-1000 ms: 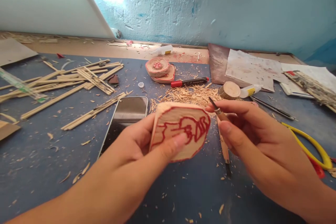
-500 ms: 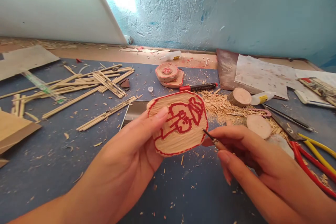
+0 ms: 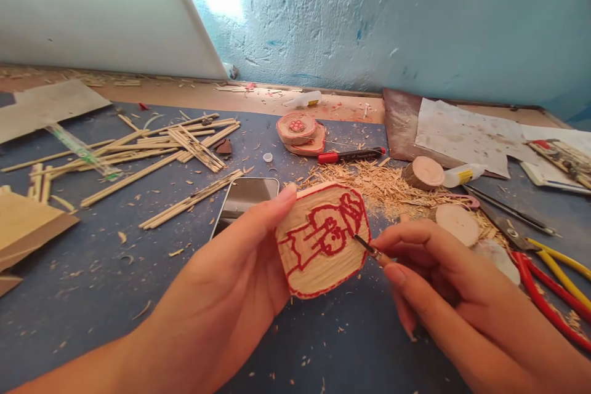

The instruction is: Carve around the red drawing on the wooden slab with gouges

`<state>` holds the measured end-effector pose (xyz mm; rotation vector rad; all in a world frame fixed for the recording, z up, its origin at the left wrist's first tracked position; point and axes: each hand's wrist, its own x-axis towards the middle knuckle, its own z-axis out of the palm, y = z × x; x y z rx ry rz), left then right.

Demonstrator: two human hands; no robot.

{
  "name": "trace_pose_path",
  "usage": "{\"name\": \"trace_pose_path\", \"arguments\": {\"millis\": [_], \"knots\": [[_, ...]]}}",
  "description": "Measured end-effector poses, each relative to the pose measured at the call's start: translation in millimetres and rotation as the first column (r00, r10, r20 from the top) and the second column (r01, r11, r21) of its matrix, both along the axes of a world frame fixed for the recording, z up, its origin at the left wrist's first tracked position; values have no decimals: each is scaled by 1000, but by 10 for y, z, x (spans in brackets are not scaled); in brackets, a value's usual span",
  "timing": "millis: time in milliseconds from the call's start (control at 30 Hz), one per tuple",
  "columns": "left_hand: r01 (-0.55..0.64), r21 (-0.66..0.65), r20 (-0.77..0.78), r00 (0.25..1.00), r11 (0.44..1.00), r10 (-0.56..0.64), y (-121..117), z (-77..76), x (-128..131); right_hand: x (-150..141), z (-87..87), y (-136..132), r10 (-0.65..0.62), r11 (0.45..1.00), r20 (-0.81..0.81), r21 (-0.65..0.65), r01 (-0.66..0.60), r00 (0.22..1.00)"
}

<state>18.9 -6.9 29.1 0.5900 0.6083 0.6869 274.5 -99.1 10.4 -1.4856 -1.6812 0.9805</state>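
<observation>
My left hand (image 3: 235,271) grips a flat, rounded wooden slab (image 3: 305,274) by its left edge, thumb near the upper corner. A figure with a face is drawn on the slab in dark red, and a red line runs round its rim. Between the thumb and fingers of my right hand (image 3: 429,277) is a thin paintbrush (image 3: 369,249) with a dark tip. That tip lies over the drawing's right part; whether it touches the wood I cannot tell. Most of the handle is hidden in my right hand.
Behind the slab lie a phone (image 3: 249,192), a red marker (image 3: 351,154) and two stacked wood slices (image 3: 296,127). Thin wooden sticks (image 3: 152,148) spread at left. Wood shavings (image 3: 383,188), a small log slice (image 3: 425,172), glue bottle (image 3: 464,175) and red-and-yellow-handled pliers (image 3: 530,277) are at right.
The slab has moved down and slightly right and turned a little in my left hand, showing more of the drawing. The brush tip has gone from the slab's right edge onto the drawing.
</observation>
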Motion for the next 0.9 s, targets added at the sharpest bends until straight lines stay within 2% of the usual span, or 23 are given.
{"name": "trace_pose_path", "arguments": {"millis": [100,233,367,433,500,567,667,800,867,900], "knots": [[21,16,-59,998,1000,-20,29,32,7,0,31,52,-31,999,-55,-37,29,998],[76,66,-247,967,995,-57,80,-6,-37,22,64,110,-72,997,-39,23,73,997],[58,204,-362,932,977,20,72,-90,-132,53,69,122,-31,999,41,43,29,999],[98,207,-398,917,973,-8,44,-89,-165,66,53,127,-7,999,87,38,4,996],[177,166,-464,882,970,-81,16,-48,-183,85,23,133,-9,999,130,47,3,991],[260,157,-590,799,953,-121,2,2,-195,119,-12,132,-21,997,176,76,7,984],[388,253,-756,651,886,-69,13,13,-218,191,-51,105,-36,991,240,132,4,970],[527,466,-797,598,711,79,62,-58,-233,262,-60,40,-49,981,312,192,-13,949],[591,505,-819,558,629,133,84,-68,-228,270,-41,25,-48,977,340,213,-27,939],[610,505,-829,539,611,147,90,-65,-228,268,-24,27,-45,975,351,221,-36,935]]}}
